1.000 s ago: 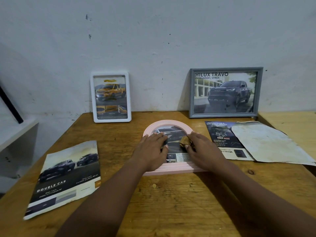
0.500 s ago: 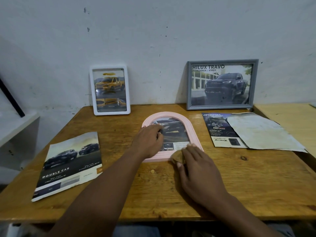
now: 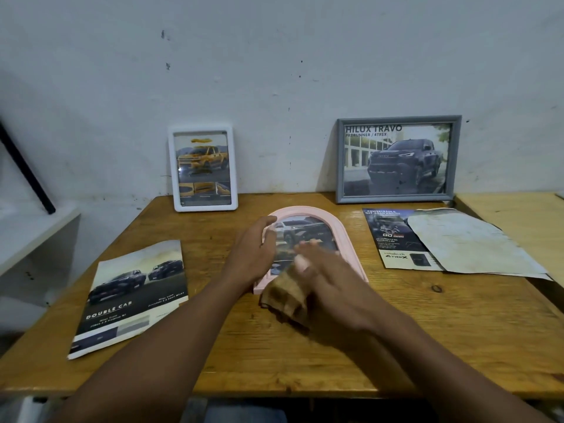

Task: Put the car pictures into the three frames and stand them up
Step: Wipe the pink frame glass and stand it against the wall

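Observation:
A pink arched frame [image 3: 305, 209] lies flat in the middle of the wooden table [image 3: 427, 331] with a car picture behind its glass. My left hand [image 3: 250, 254] rests on the frame's left rim. My right hand [image 3: 332, 282] is over the frame's lower part, blurred, and holds a crumpled brown cloth [image 3: 287, 297] at the frame's bottom edge. A white frame [image 3: 202, 128] with a yellow truck picture and a grey frame [image 3: 396, 120] with a dark truck picture stand upright against the wall.
A car brochure [image 3: 134, 294] lies at the left of the table. Another brochure [image 3: 390, 236] and a blank worn sheet [image 3: 467, 242] lie at the right. A white shelf [image 3: 30, 233] is at the left, and a second table [image 3: 518, 215] at the right.
My right hand has moved the cloth from the glass down to the frame's bottom edge and back up a little. My left hand stays on the left rim.

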A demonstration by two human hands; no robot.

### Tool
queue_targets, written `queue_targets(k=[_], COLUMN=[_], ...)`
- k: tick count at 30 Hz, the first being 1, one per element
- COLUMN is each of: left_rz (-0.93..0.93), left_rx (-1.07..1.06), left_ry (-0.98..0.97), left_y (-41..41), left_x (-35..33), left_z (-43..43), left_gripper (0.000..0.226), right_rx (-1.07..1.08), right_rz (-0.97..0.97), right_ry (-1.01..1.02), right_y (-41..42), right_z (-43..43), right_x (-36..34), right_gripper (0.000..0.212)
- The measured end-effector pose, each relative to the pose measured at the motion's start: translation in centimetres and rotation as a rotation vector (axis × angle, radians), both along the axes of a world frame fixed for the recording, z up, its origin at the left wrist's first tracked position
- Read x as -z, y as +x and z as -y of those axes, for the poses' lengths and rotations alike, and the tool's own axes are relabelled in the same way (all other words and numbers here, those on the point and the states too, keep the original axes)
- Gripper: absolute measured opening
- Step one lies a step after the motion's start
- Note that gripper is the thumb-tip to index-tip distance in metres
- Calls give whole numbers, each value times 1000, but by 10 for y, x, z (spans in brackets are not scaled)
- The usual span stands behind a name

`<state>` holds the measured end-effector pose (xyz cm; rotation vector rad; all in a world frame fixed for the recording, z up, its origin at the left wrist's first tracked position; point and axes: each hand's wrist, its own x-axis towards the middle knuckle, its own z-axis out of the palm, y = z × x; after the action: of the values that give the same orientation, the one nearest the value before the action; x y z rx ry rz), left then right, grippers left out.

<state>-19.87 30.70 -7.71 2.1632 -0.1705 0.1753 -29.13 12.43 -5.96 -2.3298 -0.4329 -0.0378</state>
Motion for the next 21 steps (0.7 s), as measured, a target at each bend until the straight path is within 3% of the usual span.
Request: queue_targets(k=[2,5,8,10,13,17,21], left_rz=[131,398,521,501,430,353,141], left_rx=[63,216,442,548,580,519,358], left_ry=[155,481,666,768,834,917,875], left_y=[-14,-44,-65,-72,-72,-70,-70], left_x=[-1,-3,3,11,15,11,13], left_z=[-6,-8,-7,-6,-12,-27,-47], left_gripper=[43,48,55,54,49,53,59], right_rx=[137,260,280,266,260,249,246], right_rz=[44,75,22,9,-5,-23,-15], right_ry=[62,-5,-113,-183,-309,-390,-415], right_y=[20,56,78,82,79,80,81], right_z=[22,42,47,44,39,41,40], right_x=[3,20,35,40,42,43,43], right_gripper=[63,61,82,85,64,63,68])
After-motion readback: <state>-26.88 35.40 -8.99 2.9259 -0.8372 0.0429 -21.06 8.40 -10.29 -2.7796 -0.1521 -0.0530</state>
